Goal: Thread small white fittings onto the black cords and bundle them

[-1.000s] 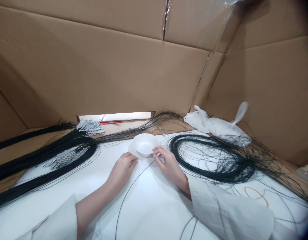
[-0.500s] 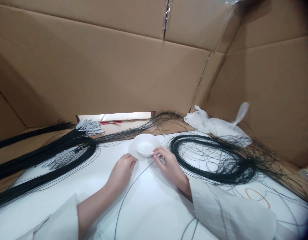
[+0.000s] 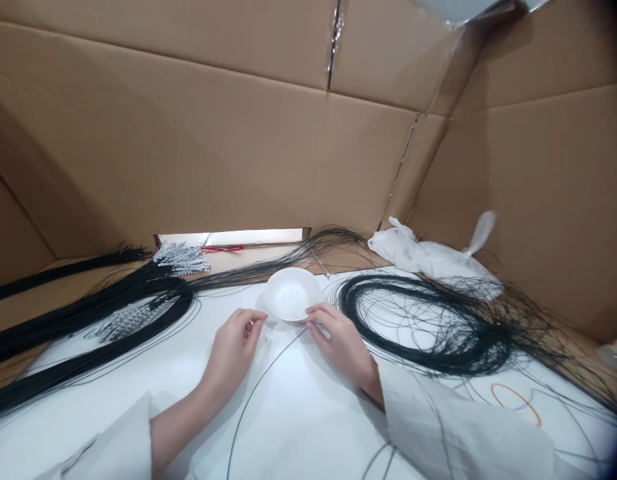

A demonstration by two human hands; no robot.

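Note:
A small white bowl (image 3: 293,293) stands on the white tabletop, just beyond both hands. My right hand (image 3: 341,343) is at its near right rim, thumb and forefinger pinched on the end of a thin black cord (image 3: 258,383). From there the cord curves down toward me across the table. My left hand (image 3: 235,347) is to the left of the bowl, thumb and forefinger tips brought together. Whatever they hold, if anything, is too small to make out.
On the right lies a loose coil of black cord (image 3: 418,360), with a white plastic bag (image 3: 438,260) behind it and an orange ring (image 3: 515,403) in front. Bundles of black cord with white-and-black ends (image 3: 181,259) fill the left. Cardboard walls (image 3: 203,147) enclose the table.
My left hand has shifted left, away from the right hand and the bowl, and its fingertips have turned upward. My right hand stays by the bowl with the cord.

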